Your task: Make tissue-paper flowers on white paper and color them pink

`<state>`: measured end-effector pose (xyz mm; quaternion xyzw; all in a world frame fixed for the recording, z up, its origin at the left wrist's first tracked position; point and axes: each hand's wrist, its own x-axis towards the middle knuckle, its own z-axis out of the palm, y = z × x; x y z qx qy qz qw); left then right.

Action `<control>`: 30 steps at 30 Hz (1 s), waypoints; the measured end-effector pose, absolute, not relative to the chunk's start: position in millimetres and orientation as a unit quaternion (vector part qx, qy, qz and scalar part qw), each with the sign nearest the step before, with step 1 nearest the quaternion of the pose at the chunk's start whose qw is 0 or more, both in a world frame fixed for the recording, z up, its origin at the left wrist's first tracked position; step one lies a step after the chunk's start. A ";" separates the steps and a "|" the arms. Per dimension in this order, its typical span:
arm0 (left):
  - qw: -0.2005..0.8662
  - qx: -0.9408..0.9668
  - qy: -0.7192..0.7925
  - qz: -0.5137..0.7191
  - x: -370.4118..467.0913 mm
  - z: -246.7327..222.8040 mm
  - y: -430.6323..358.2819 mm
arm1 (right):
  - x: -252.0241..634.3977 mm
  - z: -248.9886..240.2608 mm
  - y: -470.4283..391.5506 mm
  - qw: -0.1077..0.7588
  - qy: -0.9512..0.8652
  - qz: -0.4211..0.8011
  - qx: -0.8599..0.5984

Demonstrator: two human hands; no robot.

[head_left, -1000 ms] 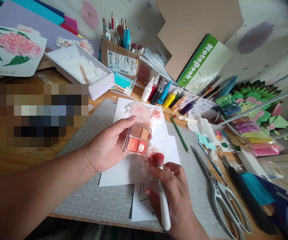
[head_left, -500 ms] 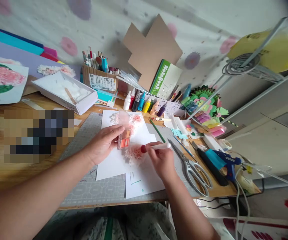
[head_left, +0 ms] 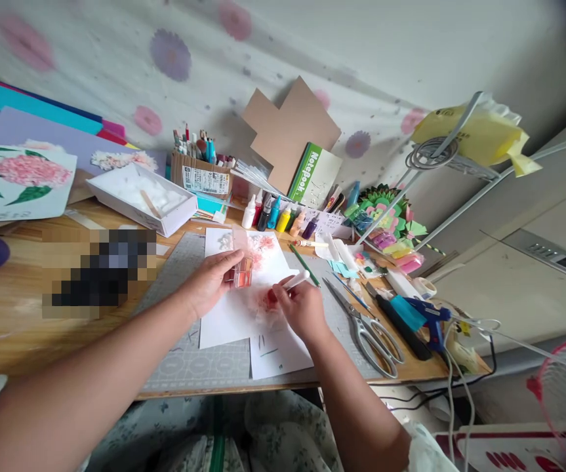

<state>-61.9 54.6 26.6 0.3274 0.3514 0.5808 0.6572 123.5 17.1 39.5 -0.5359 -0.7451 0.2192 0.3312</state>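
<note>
My left hand (head_left: 216,282) pinches a small eyeshadow palette (head_left: 243,272) with orange and red pans, its clear lid raised. In my right hand (head_left: 303,308) is a makeup brush (head_left: 296,280) with a white handle and red bristles. The bristles point down at a fluffy white-and-pink flower (head_left: 263,303) on white paper (head_left: 223,324); whether they touch it I cannot tell, as fingers partly cover them. Behind the palette, more white and pink fluffy pieces (head_left: 263,246) lie on the paper.
A grey cutting mat (head_left: 184,360) lies under the papers. To the right are scissors (head_left: 368,334), a black-handled tool (head_left: 403,321) and a blue glue gun (head_left: 433,321). Paint bottles (head_left: 273,213) stand behind, and a white box (head_left: 174,213) of cotton-like filling sits back left.
My right hand has brought the brush head from the flower's upper right edge down onto or over its middle, with the handle tilted more upward. My camera view has shifted.
</note>
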 end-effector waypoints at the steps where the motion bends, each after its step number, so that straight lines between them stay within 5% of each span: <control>1: 0.663 0.317 0.348 0.582 -62.5 26.2 55.1 | 123.4 38.7 18.4 0.326 -0.746 0.220 -0.538; 8: 0.718 0.309 0.303 0.545 -62.9 30.6 50.8 | 115.6 49.1 31.1 0.472 -0.706 0.284 -0.445; 19: 0.692 0.407 0.304 0.513 -55.0 28.0 47.0 | 117.3 54.0 35.5 0.344 -0.759 0.174 -0.525; 30: 0.677 0.421 0.319 0.513 -52.6 33.5 43.5 | 119.4 56.9 36.2 0.354 -0.778 0.179 -0.487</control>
